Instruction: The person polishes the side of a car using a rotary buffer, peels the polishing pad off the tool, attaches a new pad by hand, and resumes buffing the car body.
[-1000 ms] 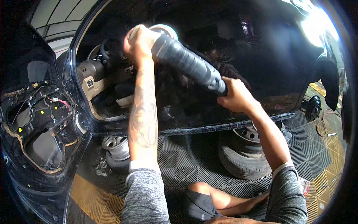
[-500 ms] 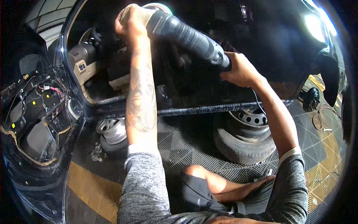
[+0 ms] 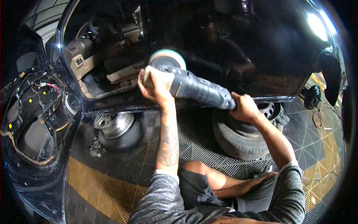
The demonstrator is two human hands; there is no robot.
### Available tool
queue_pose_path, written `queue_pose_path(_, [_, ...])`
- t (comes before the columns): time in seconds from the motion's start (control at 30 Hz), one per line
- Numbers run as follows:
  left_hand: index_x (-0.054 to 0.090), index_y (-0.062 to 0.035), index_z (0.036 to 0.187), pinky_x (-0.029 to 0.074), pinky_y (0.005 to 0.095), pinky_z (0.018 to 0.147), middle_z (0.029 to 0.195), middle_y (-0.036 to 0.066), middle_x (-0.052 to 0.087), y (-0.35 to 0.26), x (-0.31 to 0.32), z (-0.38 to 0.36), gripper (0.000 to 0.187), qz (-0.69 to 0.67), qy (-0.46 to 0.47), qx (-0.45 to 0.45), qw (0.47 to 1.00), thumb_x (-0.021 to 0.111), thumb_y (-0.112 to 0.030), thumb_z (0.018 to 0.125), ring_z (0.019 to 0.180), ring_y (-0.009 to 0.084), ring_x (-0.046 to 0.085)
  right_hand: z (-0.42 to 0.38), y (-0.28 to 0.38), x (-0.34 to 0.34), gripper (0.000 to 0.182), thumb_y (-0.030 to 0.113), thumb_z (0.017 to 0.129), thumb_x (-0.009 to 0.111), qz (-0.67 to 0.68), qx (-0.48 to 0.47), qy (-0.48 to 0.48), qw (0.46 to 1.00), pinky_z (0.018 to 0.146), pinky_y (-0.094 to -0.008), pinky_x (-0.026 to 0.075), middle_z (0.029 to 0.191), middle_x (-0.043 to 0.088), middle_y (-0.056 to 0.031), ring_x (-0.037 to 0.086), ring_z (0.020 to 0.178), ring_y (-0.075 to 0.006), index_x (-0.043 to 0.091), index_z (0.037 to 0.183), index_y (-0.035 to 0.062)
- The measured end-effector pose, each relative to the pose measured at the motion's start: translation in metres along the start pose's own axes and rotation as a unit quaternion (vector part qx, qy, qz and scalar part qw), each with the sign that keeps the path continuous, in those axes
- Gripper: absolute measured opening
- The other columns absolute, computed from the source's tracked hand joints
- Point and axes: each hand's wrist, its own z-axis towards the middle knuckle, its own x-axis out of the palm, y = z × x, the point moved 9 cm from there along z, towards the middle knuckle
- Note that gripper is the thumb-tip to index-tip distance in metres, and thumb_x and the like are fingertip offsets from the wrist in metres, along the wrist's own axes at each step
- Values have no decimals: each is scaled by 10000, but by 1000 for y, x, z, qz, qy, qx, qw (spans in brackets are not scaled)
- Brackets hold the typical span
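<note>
A black rotary polisher (image 3: 203, 90) spans both my hands in front of a glossy black car door (image 3: 220, 48). My left hand (image 3: 158, 85) is closed round the polisher's head, which has a beige cloth-like wrap (image 3: 164, 79) on it. The rear end of the body sits in my right hand (image 3: 245, 108), fingers wrapped round it. A round pad with a greenish edge (image 3: 175, 56) is at the tool's front, up against the lower door panel in this view.
An open front door (image 3: 37, 123) with its inner panel off stands at left, beside the car's interior (image 3: 84, 63). Beneath the sill, a bare wheel rim (image 3: 113, 125) and a tyre with a steel wheel (image 3: 242, 143) lie on the patterned floor tiles (image 3: 197, 145).
Both hands have brought the polisher down the panel, the left hand also to the right. The pad now shows in front of the lower door. My grip stays on the tool.
</note>
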Motion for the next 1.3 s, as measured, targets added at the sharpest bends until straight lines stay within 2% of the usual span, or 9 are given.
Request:
queue_pose_path(0.13, [562, -18, 1294, 497, 422, 1018, 1275, 113, 619, 6, -21, -39, 458, 37, -25, -26, 999, 748, -171, 905, 1154, 241, 600, -21, -21, 23, 512, 219, 660, 803, -8, 46, 34, 998, 765, -519, 565, 841, 696, -264, 678, 831, -468, 619, 1107, 51])
queue_pose_path(0.2, [565, -32, 1290, 498, 417, 1010, 1254, 106, 622, 10, -30, -55, 449, 64, -35, -27, 997, 749, -180, 908, 1138, 234, 598, -32, -29, 33, 447, 290, 742, 764, -22, 22, 42, 999, 733, -566, 549, 827, 696, -266, 676, 786, -479, 608, 1107, 84])
queue_pose_path(0.43, [565, -24, 1286, 495, 387, 1003, 1255, 101, 625, 10, -20, -67, 416, 36, -30, -49, 998, 730, -103, 913, 1135, 229, 598, -39, -41, 39, 503, 298, 708, 802, -2, 11, 19, 1000, 731, -545, 553, 822, 695, -262, 678, 790, -472, 620, 1110, 57])
queue_pose_path(0.5, [577, -65, 1303, 494, 397, 1017, 1295, 113, 593, 5, -1, -40, 456, 25, 8, -39, 999, 760, -136, 891, 1175, 239, 573, -30, -27, 25, 506, 274, 696, 802, 7, 14, 11, 1000, 739, -546, 554, 824, 693, -263, 678, 796, -470, 618, 1111, 50])
queue_pose_path(0.93, [663, 9, 1160, 571, 370, 872, 1116, 84, 696, -46, 152, 145, 382, -38, 110, 70, 991, 817, -117, 834, 966, 206, 673, 60, 62, -98, 404, 150, 664, 760, 103, 3, -101, 989, 847, -509, 554, 915, 702, -280, 679, 936, -460, 652, 1032, 22])
queue_pose_path(0.97, [652, 3, 1191, 544, 378, 932, 1168, 129, 689, -47, 167, 153, 522, -26, 117, 54, 991, 836, -277, 792, 1043, 246, 663, 66, 65, -107, 416, 149, 665, 762, 103, -15, -120, 987, 854, -504, 554, 919, 704, -280, 681, 944, -455, 656, 1046, 20])
queue_pose_path(1.07, [661, 34, 1126, 561, 360, 895, 1069, 120, 715, -48, 217, 197, 455, -74, 172, 71, 980, 842, -184, 770, 946, 222, 684, 83, 79, -139, 433, 131, 685, 744, 100, -28, -129, 986, 837, -452, 558, 902, 721, -261, 722, 903, -381, 671, 1087, -15])
queue_pose_path(1.17, [722, -19, 908, 575, 314, 759, 892, 42, 708, -65, 252, 223, 169, -94, 157, 82, 980, 796, -62, 763, 817, 160, 682, 100, 97, -172, 416, 128, 701, 724, 112, -40, -119, 986, 798, -423, 556, 849, 720, -246, 730, 821, -339, 667, 1067, -61])
queue_pose_path(1.3, [741, -39, 885, 590, 344, 744, 870, 73, 729, -53, 275, 248, 180, -69, 156, 14, 985, 815, -124, 744, 763, 189, 704, 121, 103, -188, 384, 156, 717, 732, 65, -16, -123, 990, 800, -417, 558, 841, 723, -227, 730, 807, -314, 681, 1034, -53])
